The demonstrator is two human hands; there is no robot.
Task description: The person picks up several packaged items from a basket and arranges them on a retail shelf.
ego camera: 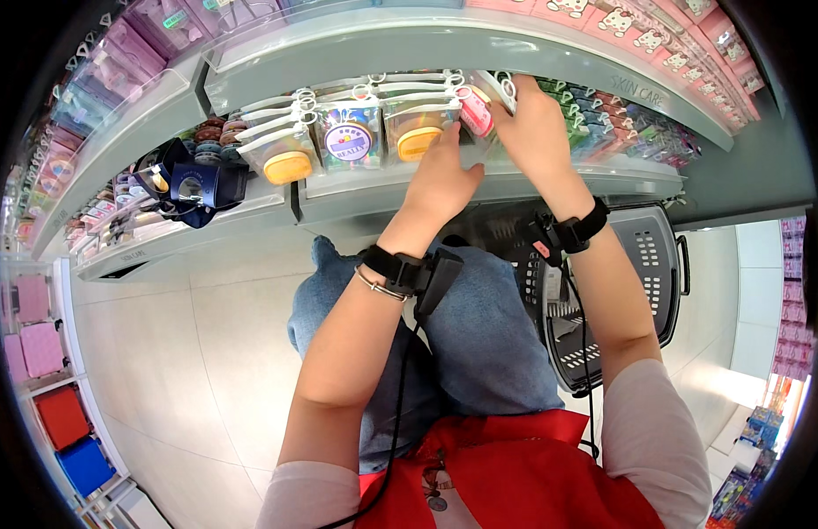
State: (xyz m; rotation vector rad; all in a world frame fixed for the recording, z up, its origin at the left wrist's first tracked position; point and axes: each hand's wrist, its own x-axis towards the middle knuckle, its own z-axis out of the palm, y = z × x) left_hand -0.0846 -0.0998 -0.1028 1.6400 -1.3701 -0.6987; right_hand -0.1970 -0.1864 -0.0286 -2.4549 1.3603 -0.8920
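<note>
My left hand (442, 178) reaches to the shelf, its fingertips against the front of a clear zip pouch (399, 122) holding a yellow oval item (419, 143). The left thumb stands apart from the fingers. Close by, my right hand (534, 129) grips a tilted clear zip pouch (505, 89) with a pink item (476, 111) inside. Its far fingers are hidden under the shelf edge above. To the left hang a pouch with a round white-and-purple label (348, 142) and another with a yellow oval item (288, 168). White zip strips with ring pulls top these pouches.
A grey shelf edge (409, 49) overhangs the row. Dark blue packages (200, 185) jut out at left; green pouches (555, 99) stand at right. A black shopping basket (640, 264) is on the floor by my right knee. Cables hang from both wrist straps.
</note>
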